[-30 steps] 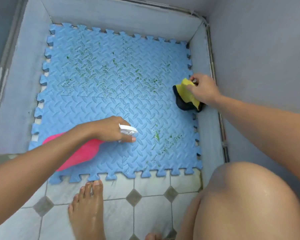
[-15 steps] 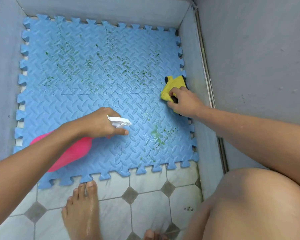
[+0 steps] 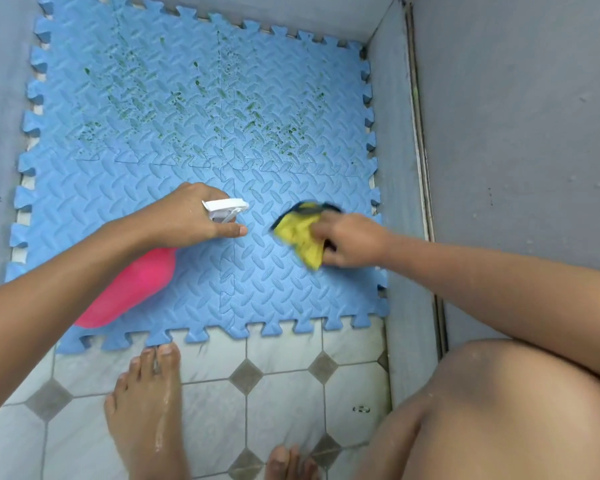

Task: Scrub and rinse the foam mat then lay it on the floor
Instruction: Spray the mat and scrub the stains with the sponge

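Observation:
A blue interlocking foam mat [image 3: 194, 126] lies flat on the floor, filling a corner between grey walls. Green specks cover its far half. My left hand [image 3: 191, 220] grips a pink spray bottle [image 3: 132, 289] by its white nozzle [image 3: 226, 207], which points right just above the mat. My right hand [image 3: 347, 242] holds a yellow and black sponge [image 3: 300, 233] down on the mat's near right part. The sponge looks blurred with motion.
Grey walls [image 3: 516, 133] close in the mat at the back, left and right. White floor tiles with grey diamonds [image 3: 284, 375] lie in front of the mat. My bare feet [image 3: 146, 410] stand on them, and my knee [image 3: 499, 410] fills the lower right.
My right hand has brought the sponge from the mat's right edge down and left onto its near right part. The green blotch there no longer shows. My left hand keeps its hold on the bottle.

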